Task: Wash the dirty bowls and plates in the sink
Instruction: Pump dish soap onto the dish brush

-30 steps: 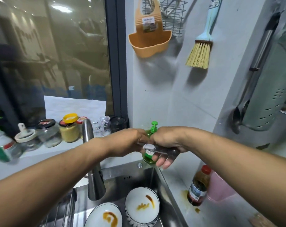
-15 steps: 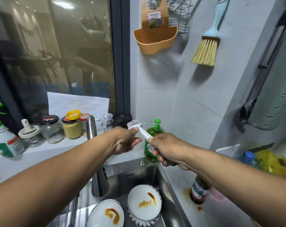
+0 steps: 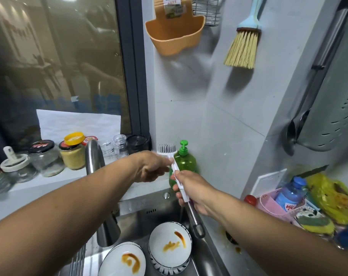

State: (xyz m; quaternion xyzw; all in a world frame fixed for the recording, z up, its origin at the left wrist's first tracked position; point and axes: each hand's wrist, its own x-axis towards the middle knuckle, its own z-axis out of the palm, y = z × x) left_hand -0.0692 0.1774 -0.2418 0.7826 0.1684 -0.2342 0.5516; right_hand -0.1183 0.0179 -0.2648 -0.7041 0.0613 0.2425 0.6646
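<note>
Bowls [image 3: 170, 247] with sauce stains lie in the sink [image 3: 141, 218]. The right hand [image 3: 193, 191] grips a brush [image 3: 174, 164]; the left hand [image 3: 151, 166] seems to pinch its neck.

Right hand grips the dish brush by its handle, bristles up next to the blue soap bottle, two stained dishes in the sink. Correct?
One slip: the soap bottle is green, not blue, as the head view shows. The rest holds: the right hand grips the dish brush by its handle, bristles up beside that bottle, and a stained plate and bowl lie in the sink.
</note>
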